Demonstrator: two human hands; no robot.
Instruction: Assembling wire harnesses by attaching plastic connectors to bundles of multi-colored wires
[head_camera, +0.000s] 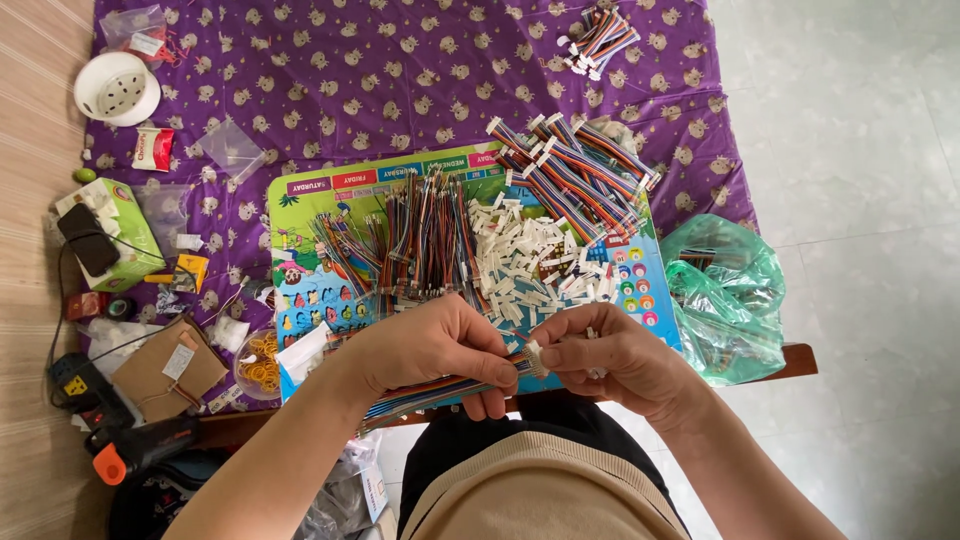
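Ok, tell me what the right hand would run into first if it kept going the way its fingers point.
The right hand points toward the person's left, so its fingers would first meet the white connector on the rainbow ribbon cable, then the left hand gripping it. Depth looks about level.

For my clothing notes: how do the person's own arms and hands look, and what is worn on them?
Both forearms are bare, with no sleeves in view. The left hand and the right hand wear no gloves; no rings, watch or bracelets are visible.
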